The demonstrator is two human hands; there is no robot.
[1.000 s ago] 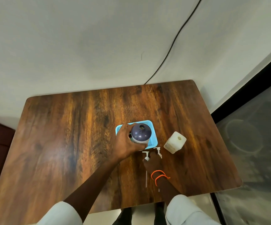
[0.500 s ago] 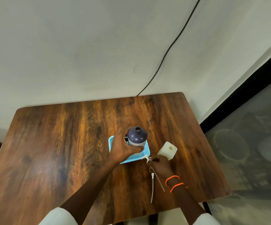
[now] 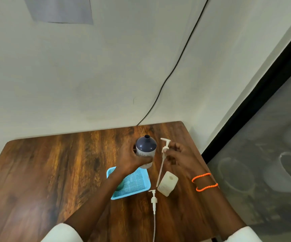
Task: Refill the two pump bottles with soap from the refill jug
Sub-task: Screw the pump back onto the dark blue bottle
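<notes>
lifted since the earlier frame: dark bottle (image 3: 146,148), off the blue tray (image 3: 130,185), my left hand (image 3: 130,158) wrapped round it. right hand (image 3: 178,157) pinches one white pump (image 3: 164,154) beside it. second pump (image 3: 153,200) lies on the table (image 3: 54,172), white bottle (image 3: 168,183) near it.

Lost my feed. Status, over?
Left hand grips open bottle. Right hand pinches pump. Second pump on table. Nothing blocking.

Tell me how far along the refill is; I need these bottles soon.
Both pumps are off. In hand: the left hand grips the open dark-topped bottle, and the right hand pinches one pump beside it. Left: the second pump lies on the table and the white bottle stands open. Fill levels aren't visible.
</notes>
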